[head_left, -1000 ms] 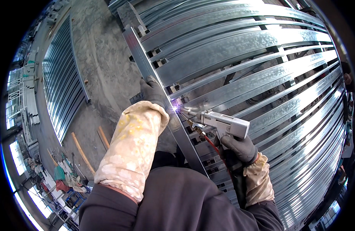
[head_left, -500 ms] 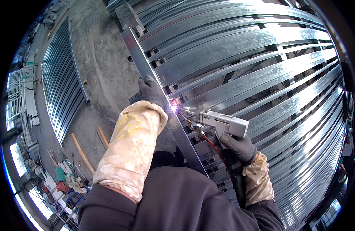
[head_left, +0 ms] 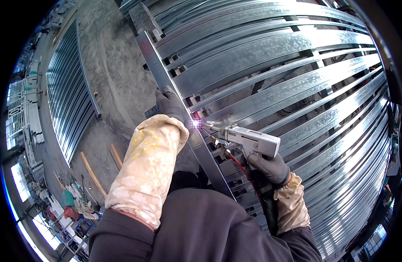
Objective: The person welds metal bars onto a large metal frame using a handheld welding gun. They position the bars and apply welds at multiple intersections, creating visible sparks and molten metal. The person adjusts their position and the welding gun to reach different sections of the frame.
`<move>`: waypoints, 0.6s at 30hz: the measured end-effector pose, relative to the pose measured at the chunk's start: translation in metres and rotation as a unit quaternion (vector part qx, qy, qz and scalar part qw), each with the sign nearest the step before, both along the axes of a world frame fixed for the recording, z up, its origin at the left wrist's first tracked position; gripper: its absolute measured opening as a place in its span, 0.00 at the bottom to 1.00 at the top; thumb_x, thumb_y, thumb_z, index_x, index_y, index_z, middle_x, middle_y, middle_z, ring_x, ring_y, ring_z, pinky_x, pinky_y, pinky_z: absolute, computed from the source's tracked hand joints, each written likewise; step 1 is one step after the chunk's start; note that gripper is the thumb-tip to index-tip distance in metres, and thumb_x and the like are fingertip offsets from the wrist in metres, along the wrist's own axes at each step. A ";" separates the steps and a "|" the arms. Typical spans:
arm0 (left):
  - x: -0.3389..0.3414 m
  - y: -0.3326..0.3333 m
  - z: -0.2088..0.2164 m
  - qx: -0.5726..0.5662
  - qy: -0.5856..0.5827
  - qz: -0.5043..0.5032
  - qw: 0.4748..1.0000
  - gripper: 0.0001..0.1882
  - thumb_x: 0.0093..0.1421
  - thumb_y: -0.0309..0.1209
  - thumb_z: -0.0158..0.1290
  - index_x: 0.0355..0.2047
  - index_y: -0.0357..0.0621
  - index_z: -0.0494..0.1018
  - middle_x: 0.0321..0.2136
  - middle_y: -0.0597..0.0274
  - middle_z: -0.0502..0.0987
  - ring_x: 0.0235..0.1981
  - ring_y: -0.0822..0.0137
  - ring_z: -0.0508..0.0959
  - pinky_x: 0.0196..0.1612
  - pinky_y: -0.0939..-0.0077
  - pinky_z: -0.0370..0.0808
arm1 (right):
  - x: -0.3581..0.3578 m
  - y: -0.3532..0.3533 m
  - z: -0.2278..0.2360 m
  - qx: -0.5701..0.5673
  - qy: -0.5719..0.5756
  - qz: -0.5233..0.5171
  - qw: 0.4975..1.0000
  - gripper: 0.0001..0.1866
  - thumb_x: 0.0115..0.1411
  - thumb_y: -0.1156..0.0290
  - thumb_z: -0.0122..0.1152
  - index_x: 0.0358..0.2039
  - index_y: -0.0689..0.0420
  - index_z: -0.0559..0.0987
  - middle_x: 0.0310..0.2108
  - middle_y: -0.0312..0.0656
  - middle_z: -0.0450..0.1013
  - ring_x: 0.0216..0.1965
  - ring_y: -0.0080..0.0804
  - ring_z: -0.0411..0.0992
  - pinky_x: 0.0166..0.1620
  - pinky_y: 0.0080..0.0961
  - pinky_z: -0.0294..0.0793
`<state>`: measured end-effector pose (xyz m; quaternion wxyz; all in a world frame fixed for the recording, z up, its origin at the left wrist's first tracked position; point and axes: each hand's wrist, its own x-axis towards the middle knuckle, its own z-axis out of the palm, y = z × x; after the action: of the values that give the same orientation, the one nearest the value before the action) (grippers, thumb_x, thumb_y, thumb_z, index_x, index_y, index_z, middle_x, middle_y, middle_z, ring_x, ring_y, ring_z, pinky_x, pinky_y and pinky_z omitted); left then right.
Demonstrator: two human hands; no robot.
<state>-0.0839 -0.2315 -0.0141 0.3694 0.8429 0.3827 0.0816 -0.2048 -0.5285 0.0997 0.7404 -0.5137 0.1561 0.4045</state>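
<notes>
Our gloved right hand (head_left: 271,170) has its fingers wrapped around the grip of a pale handheld welding gun (head_left: 255,140), whose nozzle points left at a bright violet-white spark (head_left: 195,123) on the inner edge of the steel end rail (head_left: 207,162). That rail runs along the left edge of a large frame, across the ends of its long galvanized bars (head_left: 240,70). Our gloved left hand (head_left: 169,105) rests against the rail's outer edge, just above the spark; we cannot tell whether its fingers close around the metal. A red hose (head_left: 238,162) hangs below the gun.
</notes>
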 end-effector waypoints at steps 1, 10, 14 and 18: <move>0.000 -0.002 0.003 -0.015 0.004 0.003 1.000 0.29 0.73 0.43 0.38 0.60 0.26 0.60 0.52 0.26 0.72 0.54 0.34 0.73 0.55 0.54 0.73 | 0.000 0.000 0.000 0.000 0.001 0.002 1.000 0.25 0.62 0.65 0.62 0.56 0.64 0.71 0.35 0.42 0.78 0.27 0.25 0.76 0.30 0.22 0.77; 0.000 -0.009 0.012 -0.037 -0.011 0.016 0.999 0.29 0.73 0.44 0.39 0.59 0.28 0.61 0.50 0.28 0.74 0.52 0.36 0.75 0.52 0.56 0.73 | 0.001 0.002 0.004 0.002 0.001 -0.008 1.000 0.22 0.62 0.70 0.61 0.55 0.65 0.72 0.33 0.42 0.78 0.26 0.25 0.76 0.29 0.22 0.78; 0.002 -0.015 0.021 -0.102 -0.007 0.029 0.994 0.28 0.73 0.44 0.40 0.59 0.29 0.62 0.50 0.29 0.74 0.52 0.37 0.76 0.51 0.57 0.73 | 0.001 0.000 0.003 0.004 -0.001 -0.010 1.000 0.23 0.62 0.70 0.62 0.55 0.66 0.71 0.33 0.43 0.78 0.27 0.25 0.76 0.30 0.22 0.78; 0.001 -0.007 0.022 -0.084 0.013 0.013 0.996 0.27 0.73 0.44 0.39 0.60 0.31 0.61 0.51 0.31 0.74 0.52 0.40 0.77 0.50 0.58 0.74 | 0.002 0.002 0.001 0.023 -0.010 -0.012 1.000 0.23 0.62 0.71 0.62 0.55 0.67 0.71 0.33 0.43 0.78 0.27 0.25 0.76 0.30 0.22 0.78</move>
<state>-0.0834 -0.2383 0.0074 0.4325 0.8048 0.4042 0.0433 -0.2033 -0.5265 0.1010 0.7581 -0.4988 0.1457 0.3940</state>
